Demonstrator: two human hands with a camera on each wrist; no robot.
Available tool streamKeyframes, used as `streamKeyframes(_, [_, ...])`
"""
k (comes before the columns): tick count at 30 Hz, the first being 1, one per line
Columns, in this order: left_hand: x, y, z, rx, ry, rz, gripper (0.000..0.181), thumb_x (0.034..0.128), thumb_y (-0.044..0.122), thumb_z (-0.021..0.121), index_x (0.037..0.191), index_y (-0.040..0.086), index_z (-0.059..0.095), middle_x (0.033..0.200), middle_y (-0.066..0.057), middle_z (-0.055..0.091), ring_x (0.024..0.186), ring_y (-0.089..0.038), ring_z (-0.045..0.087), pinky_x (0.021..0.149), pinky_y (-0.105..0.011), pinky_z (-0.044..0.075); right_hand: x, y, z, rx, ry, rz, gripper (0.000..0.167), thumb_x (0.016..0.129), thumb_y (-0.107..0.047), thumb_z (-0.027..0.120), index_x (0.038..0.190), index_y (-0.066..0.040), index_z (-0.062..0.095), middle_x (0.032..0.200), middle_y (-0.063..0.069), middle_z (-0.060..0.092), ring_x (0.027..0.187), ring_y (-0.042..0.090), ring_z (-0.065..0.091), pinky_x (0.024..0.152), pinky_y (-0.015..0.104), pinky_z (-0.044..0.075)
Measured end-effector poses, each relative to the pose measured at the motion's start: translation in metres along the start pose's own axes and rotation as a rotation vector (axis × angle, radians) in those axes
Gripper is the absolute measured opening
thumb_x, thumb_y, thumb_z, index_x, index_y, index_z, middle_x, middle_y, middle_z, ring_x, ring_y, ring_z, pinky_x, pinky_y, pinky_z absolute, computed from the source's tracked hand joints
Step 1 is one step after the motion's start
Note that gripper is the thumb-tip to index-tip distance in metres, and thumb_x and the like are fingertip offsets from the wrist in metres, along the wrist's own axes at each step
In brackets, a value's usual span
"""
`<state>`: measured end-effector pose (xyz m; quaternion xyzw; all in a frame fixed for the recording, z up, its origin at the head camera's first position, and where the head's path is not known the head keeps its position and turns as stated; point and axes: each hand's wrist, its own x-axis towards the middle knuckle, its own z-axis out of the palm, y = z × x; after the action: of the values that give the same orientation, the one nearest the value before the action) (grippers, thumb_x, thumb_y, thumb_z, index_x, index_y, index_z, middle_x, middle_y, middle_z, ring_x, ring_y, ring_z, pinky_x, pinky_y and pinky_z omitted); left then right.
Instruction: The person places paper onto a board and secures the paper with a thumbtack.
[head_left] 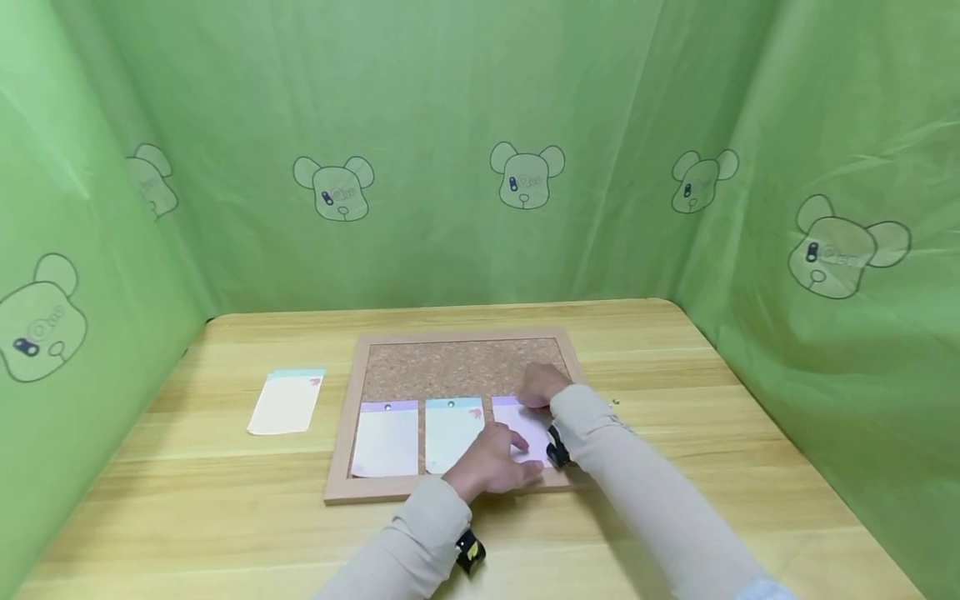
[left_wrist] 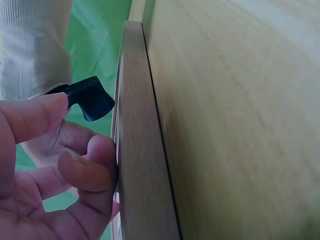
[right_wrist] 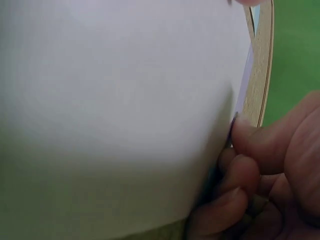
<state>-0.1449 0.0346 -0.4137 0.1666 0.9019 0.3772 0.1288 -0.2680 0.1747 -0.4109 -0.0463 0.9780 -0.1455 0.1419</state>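
Observation:
A framed cork board (head_left: 442, 367) lies flat on the table. Along its lower half are a purple-topped note sheet (head_left: 386, 443), a blue-topped one (head_left: 450, 435) and, at the right, another purple-topped sheet (head_left: 531, 427). My right hand (head_left: 542, 386) is at the top of that right sheet; in the right wrist view its thumb (right_wrist: 252, 142) and curled fingers pinch near the purple strip. Whether a pin is there is hidden. Fingers spread, my left hand (head_left: 495, 458) rests over the same sheet's lower left part, close to the wooden frame (left_wrist: 137, 125).
Round pins (head_left: 387, 407) show at the tops of the left and middle sheets. A loose blue-topped sheet (head_left: 287, 404) lies on the table left of the board. Tiny items (head_left: 616, 402) lie right of it. Green curtains (head_left: 435, 250) with bear drawings surround the table.

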Motion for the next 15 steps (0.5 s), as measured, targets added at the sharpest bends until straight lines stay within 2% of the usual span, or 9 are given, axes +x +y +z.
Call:
streamKeyframes(6, [0.0, 0.001, 0.0, -0.002, 0.002, -0.007, 0.038, 0.0853, 0.032, 0.073, 0.108, 0.002, 0.07, 0.133, -0.027, 0.05, 0.126, -0.039, 0.045, 0.107, -0.046, 0.037, -0.002, 0.003, -0.003, -0.014, 0.003, -0.017, 0.012, 0.076, -0.01, 0.063, 0.067, -0.007, 0.055, 0.064, 0.009, 0.057, 0.056, 0.019, 0.051, 0.043, 0.023, 0.036])
streamKeyframes(12, [0.002, -0.002, 0.001, -0.002, 0.007, 0.003, 0.037, 0.0856, 0.032, 0.073, 0.108, 0.001, 0.07, 0.133, -0.026, 0.051, 0.127, -0.038, 0.045, 0.108, -0.046, 0.036, -0.002, 0.013, -0.001, 0.012, 0.008, -0.009, 0.03, 0.081, -0.022, 0.07, 0.059, -0.01, 0.054, 0.058, 0.004, 0.055, 0.052, 0.016, 0.049, 0.044, 0.023, 0.037])
streamKeyframes(15, [0.004, -0.003, 0.001, -0.007, 0.008, 0.008, 0.037, 0.0857, 0.031, 0.073, 0.108, 0.001, 0.07, 0.132, -0.026, 0.052, 0.127, -0.038, 0.045, 0.108, -0.046, 0.036, -0.001, 0.016, -0.001, 0.048, 0.009, -0.014, 0.033, 0.082, -0.026, 0.073, 0.061, -0.01, 0.055, 0.058, 0.004, 0.055, 0.054, 0.017, 0.051, 0.048, 0.024, 0.039])
